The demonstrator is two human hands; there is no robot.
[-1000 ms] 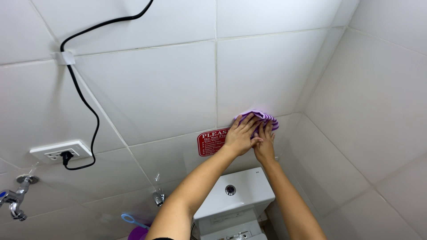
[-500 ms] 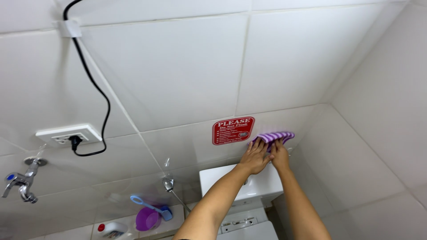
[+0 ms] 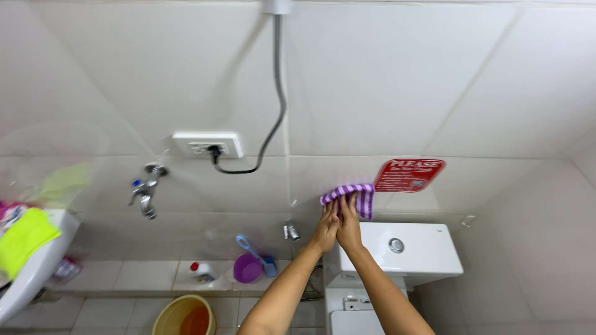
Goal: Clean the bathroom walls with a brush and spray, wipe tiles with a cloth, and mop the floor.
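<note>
My left hand (image 3: 326, 227) and my right hand (image 3: 349, 224) are pressed side by side against the white tiled wall, both gripping a purple striped cloth (image 3: 351, 195). The cloth lies flat on the tile just left of a red wall sign (image 3: 408, 175) and above the white toilet tank (image 3: 406, 249). Both forearms reach up from the bottom of the view.
A white wall socket (image 3: 207, 144) with a black cable (image 3: 278, 99) sits up left. A chrome tap (image 3: 146, 189) sticks out of the wall. Low down are a purple dipper (image 3: 248, 267), a small bottle (image 3: 200, 271), a yellow bucket (image 3: 184, 314) and a sink (image 3: 31, 267) holding a green cloth (image 3: 22, 239).
Both hands slid the cloth down and left along the wall, from right of the red sign to its left. My view swung, bringing in the tap, sink and bucket.
</note>
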